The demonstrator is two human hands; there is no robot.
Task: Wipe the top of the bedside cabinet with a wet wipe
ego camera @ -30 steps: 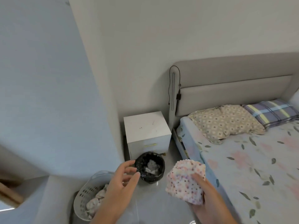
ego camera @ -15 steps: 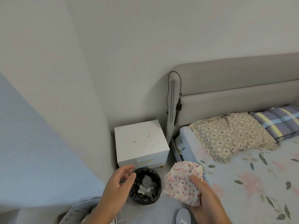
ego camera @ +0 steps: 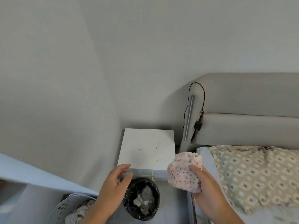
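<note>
Cabinet top (ego camera: 146, 147) sits ahead, spotted, bare. Right hand (ego camera: 204, 183) holds bunched speckled wipe (ego camera: 184, 172); left hand (ego camera: 115, 183) loosely open. Advice: flatten wipe, press over spots (ego camera: 140, 149), sweep overlapping strokes.

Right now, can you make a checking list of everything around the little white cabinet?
Surface: bedside cabinet top is white, with a few small dark specks; nothing stands on it.
Job's things: a crumpled speckled cloth or wipe is held beside the cabinet's front right corner.
Clutter: black-lined bin with crumpled rubbish in front of the cabinet; a white laundry basket with fabric at lower left.
Hands: right hand grips the cloth; left hand is open and empty near the cabinet's front left corner.
Cables: a black cord loops on the headboard.
Surroundings: bed with patterned pillow; grey walls.
</note>
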